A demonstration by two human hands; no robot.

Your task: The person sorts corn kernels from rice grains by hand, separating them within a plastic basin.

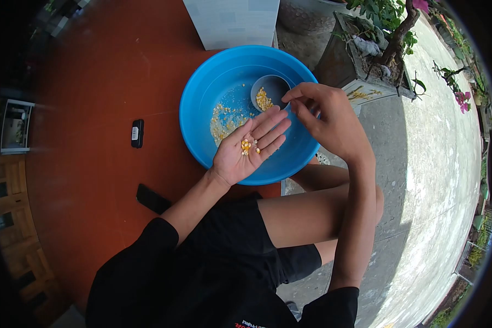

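Note:
My left hand point(243, 147) is palm up over the blue basin point(194, 131), fingers stretched out. It holds a few yellow and white corn kernels point(246, 146) in its palm. Just right of its fingertips is my right hand point(325, 112), fingers bent and closed in a pinch near the rim of a small grey bowl point(281, 86). Whatever the pinch holds, if anything, is too small to make out. The bowl sits inside the basin with corn kernels point(263, 99) in it. More kernels and pale broken bits point(221, 124) are scattered over the basin floor, partly hidden by my left hand.
Left of the basin, a small black case with a white label point(137, 133) and a black phone-like object point(153, 198) lie on the red floor point(93, 180). A pale box-like block point(232, 24) stands behind the basin. At the right is a square planter point(333, 60) with a small tree.

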